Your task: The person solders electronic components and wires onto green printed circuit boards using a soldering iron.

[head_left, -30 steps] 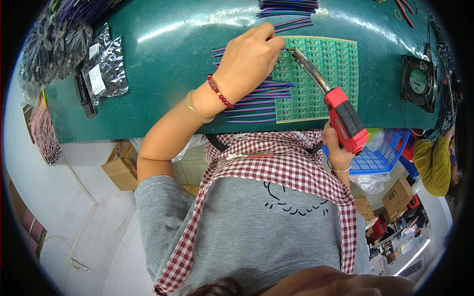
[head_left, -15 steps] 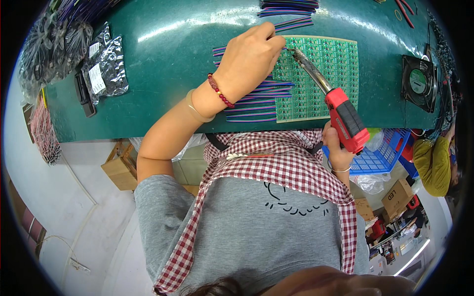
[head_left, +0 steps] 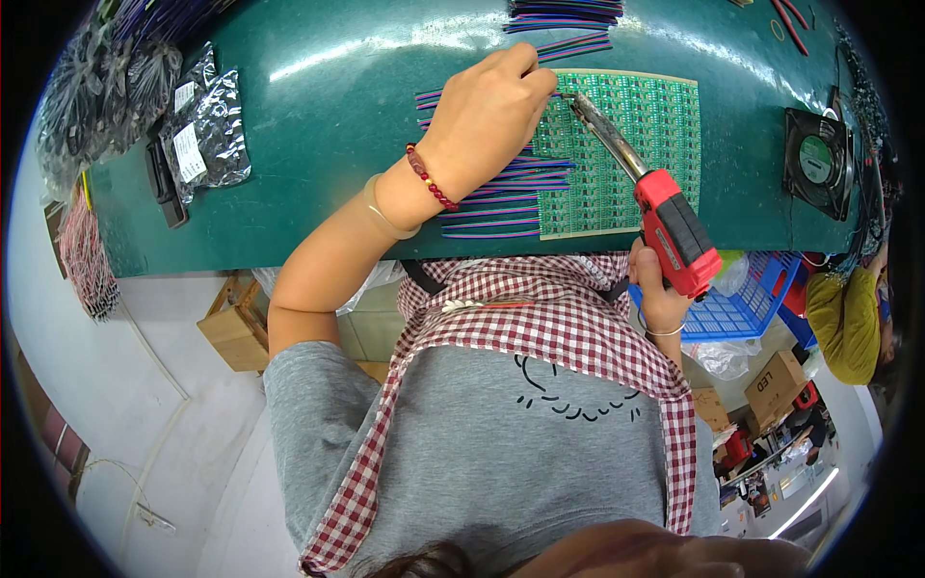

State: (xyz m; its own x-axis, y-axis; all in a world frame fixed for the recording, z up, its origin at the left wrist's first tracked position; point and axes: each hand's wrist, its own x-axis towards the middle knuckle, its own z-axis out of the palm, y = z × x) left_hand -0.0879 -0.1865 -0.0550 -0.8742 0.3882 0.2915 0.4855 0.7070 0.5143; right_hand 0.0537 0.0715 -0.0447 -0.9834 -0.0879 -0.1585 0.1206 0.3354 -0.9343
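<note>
Tabletop [head_left: 318,135]: circuitboards [head_left: 636,144] beside left fingers [head_left: 538,85] seemingly pinching wire [head_left: 556,95]; right fingers [head_left: 651,270] hold soldering iron [head_left: 677,231].

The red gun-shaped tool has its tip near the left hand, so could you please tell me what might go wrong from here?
If the red gun-shaped tool is hot, a slip could burn the left hand, which is close to its tip.
The units on the green circuit-board sheet are tightly packed, so a stray tip might touch a neighbouring one.
Thin wires overlap the sheet's left edge and could be nudged askew.
</note>
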